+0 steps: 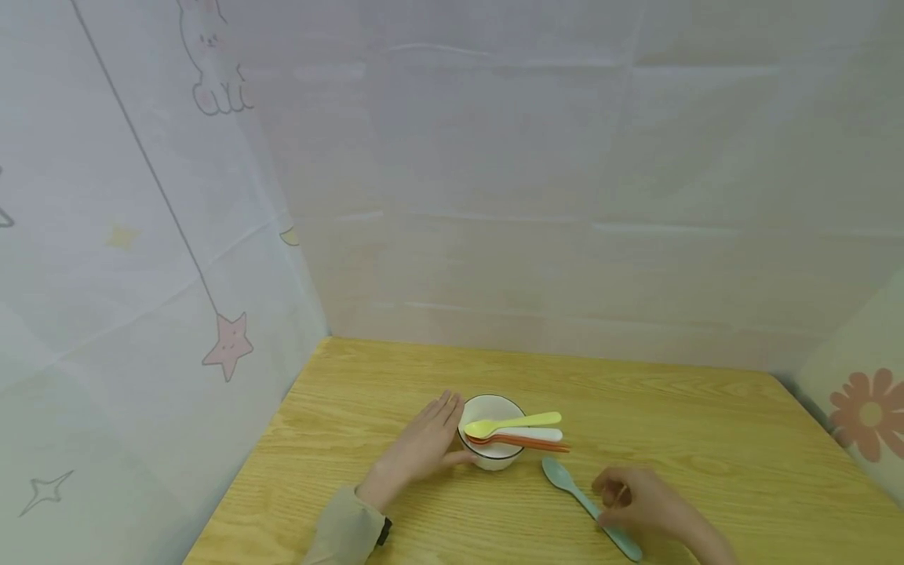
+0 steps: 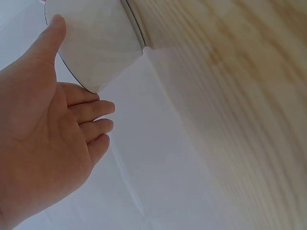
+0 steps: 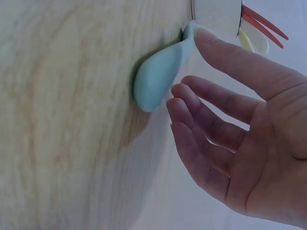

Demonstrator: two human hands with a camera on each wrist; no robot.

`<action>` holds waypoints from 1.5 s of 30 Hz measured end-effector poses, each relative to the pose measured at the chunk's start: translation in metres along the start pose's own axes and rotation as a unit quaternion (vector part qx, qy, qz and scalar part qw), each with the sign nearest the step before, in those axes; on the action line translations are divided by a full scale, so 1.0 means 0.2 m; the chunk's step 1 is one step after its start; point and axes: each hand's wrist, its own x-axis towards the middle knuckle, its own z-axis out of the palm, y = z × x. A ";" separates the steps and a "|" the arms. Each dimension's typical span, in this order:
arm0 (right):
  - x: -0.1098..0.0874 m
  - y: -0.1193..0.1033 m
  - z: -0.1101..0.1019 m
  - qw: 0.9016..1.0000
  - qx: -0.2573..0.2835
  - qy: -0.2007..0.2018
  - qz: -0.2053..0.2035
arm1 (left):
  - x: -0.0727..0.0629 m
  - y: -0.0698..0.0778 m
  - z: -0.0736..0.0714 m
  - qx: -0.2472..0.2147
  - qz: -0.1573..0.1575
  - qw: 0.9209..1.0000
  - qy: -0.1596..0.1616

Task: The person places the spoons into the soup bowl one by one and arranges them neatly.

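Observation:
A white bowl (image 1: 497,463) with a dark rim stands on the table. Across it lie a yellow spoon (image 1: 524,421), a white utensil (image 1: 544,433) and a slim orange-red utensil (image 1: 530,443) with two long points, their ends over the right rim. My left hand (image 1: 422,447) rests against the bowl's left side, fingers straight, thumb spread along the near side. To the bowl's right, a pale teal spoon (image 1: 581,496) lies slantwise on the wood. Over its handle is my right hand (image 1: 639,501), fingers loosely bent, thumb tip right at the teal spoon (image 3: 160,72) in the right wrist view.
The wooden table (image 1: 395,373) meets a pale cloth backdrop (image 1: 494,196) at its back and sides. On the left cloth a pink star (image 1: 229,345) is printed, on the right one an orange flower (image 1: 870,413).

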 end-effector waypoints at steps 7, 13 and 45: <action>-0.01 0.02 0.02 1.000 0.015 -0.004 0.003 | 0.00 0.00 0.01 0.004 0.002 1.000 0.001; 0.00 0.03 0.03 1.000 0.014 0.000 0.010 | 0.00 0.00 0.00 0.005 0.000 1.000 -0.003; 0.00 0.02 0.08 0.999 0.000 0.014 0.041 | 0.01 -0.01 0.01 0.016 0.008 1.000 0.001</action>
